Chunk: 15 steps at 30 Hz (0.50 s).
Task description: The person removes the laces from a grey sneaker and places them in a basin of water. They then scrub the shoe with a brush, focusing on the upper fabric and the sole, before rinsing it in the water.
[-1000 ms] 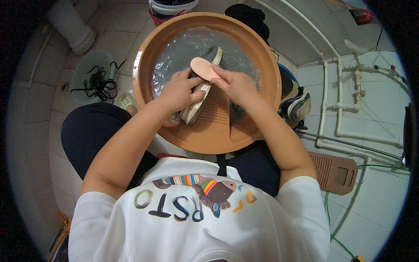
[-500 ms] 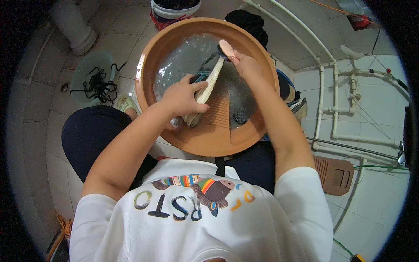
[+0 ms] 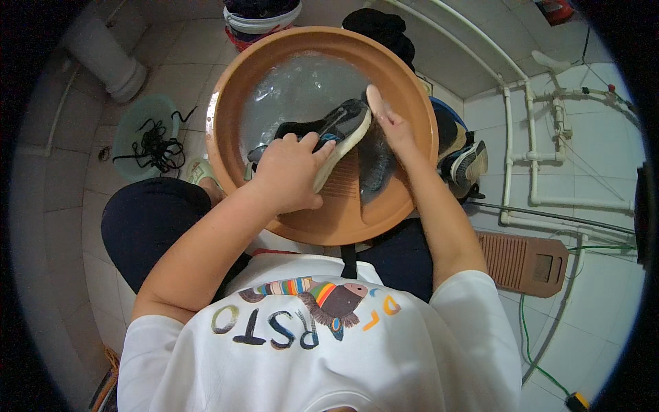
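Note:
My left hand (image 3: 287,170) is closed around the middle of a dark sneaker (image 3: 347,120) with a pale sole. The sneaker is tilted above a round orange-brown basin (image 3: 220,96) of cloudy water, its toe toward the far right. My right hand (image 3: 396,132) grips a scrub brush by its light handle (image 3: 375,101). The brush is against or close beside the sneaker's toe; its bristles are mostly hidden. Below the sneaker, a ribbed washboard slope (image 3: 340,192) is moulded into the basin. Something dark (image 3: 376,168) lies in the water to its right.
Left of the basin stands a pale green tub (image 3: 127,130) with black laces (image 3: 159,147). More shoes (image 3: 467,165) are at the right, near white wall pipes (image 3: 509,137). A brown washboard (image 3: 525,264) lies at right. Behind the basin are a bucket (image 3: 264,20) and dark cloth (image 3: 381,34).
The sneaker has been turned, so its dark upper now shows more and its toe points farther right. My right hand and the brush have shifted slightly right and nearer to me.

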Motion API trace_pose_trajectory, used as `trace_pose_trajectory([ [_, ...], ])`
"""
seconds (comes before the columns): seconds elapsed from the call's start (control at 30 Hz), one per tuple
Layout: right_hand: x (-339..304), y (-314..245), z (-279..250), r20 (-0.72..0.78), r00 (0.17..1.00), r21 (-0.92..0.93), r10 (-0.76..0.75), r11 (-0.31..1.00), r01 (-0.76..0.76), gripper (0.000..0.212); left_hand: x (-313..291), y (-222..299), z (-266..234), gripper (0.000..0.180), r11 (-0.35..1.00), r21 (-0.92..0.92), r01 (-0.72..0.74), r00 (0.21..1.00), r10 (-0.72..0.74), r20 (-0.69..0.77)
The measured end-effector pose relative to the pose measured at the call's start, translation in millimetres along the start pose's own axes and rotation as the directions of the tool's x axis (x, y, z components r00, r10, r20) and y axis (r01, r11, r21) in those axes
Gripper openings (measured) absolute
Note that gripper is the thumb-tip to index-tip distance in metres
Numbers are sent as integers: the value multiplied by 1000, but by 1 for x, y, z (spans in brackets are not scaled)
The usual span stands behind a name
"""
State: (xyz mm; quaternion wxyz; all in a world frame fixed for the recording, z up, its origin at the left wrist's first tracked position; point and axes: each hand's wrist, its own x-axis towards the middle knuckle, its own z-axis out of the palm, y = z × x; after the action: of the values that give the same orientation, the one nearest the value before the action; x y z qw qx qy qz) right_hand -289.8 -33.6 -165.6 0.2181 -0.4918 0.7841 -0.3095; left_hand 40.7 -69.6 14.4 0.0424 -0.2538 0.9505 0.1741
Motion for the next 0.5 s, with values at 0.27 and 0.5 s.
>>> trace_pose_trajectory([
  [0.27,-61,-123,-27,235,971,-441,36,895,73,46,11,1,40,35,987,136,-89,996,90,4],
  [0.5,-93,-147,-1,359,933,-429,31,893,135,45,13,-13,55,24,997,11,-80,987,81,-137],
])
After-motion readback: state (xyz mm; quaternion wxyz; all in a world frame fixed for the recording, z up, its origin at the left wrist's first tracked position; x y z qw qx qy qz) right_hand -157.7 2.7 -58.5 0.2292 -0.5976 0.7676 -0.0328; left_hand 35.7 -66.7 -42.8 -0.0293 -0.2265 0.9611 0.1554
